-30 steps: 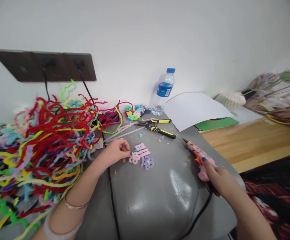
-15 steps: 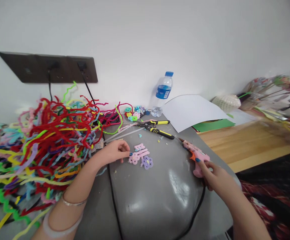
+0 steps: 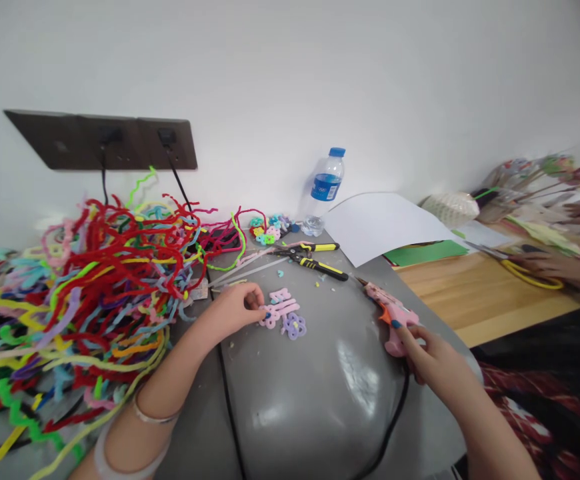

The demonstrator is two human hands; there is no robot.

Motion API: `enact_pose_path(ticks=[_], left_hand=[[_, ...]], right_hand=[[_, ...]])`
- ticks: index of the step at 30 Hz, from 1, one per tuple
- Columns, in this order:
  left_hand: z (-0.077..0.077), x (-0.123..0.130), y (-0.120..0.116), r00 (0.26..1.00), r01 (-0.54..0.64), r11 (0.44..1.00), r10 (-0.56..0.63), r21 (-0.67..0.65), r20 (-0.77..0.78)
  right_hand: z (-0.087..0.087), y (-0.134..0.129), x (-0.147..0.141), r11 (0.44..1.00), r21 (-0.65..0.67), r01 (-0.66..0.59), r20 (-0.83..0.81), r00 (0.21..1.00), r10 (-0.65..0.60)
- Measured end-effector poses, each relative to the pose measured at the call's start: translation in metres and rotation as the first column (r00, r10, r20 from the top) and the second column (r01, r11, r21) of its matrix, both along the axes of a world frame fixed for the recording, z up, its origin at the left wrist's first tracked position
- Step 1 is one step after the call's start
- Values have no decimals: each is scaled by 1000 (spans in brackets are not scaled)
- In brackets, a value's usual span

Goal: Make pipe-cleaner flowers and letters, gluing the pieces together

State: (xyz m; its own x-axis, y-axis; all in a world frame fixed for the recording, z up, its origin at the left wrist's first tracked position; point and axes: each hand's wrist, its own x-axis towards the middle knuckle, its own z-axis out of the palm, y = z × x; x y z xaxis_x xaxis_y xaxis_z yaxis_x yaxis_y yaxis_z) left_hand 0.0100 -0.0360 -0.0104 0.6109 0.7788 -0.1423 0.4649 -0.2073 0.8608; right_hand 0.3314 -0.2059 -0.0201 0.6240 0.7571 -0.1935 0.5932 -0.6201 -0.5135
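My right hand (image 3: 423, 350) is closed around the handle of a pink hot glue gun (image 3: 393, 313), its nozzle pointing up and left on the grey tabletop (image 3: 315, 393). To the left, my left hand (image 3: 250, 307) has its fingers curled, the thumb over the edge of a pink pipe-cleaner flower (image 3: 271, 321). Its exact grip is partly hidden. Just right of that flower lies a purple pipe-cleaner flower (image 3: 295, 326) with a yellowish middle. Short pink pipe-cleaner pieces (image 3: 286, 307) lie directly behind them.
A large tangle of pipe cleaners (image 3: 120, 267) covers the left side. Yellow-black pliers (image 3: 320, 267), a water bottle (image 3: 326, 190) and white paper (image 3: 385, 223) are farther back. A black cord (image 3: 227, 393) crosses the table. At right, another person's hand (image 3: 545, 265) is beside scissors (image 3: 495, 252).
My left thumb has moved slightly right and down onto the pink flower. My right hand and the glue gun have barely moved. At far right, the other person's hand and scissors have shifted down.
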Motion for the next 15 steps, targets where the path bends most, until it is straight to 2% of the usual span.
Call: enact_pose_path(ticks=[8, 15], left_hand=[[1, 2, -3, 999, -26, 999, 28, 38, -46], [1, 2, -2, 999, -37, 999, 38, 27, -20]], right_hand=[[-3, -3, 0, 999, 44, 4, 63, 998, -7], [-13, -1, 0, 987, 138, 85, 113, 988, -101]])
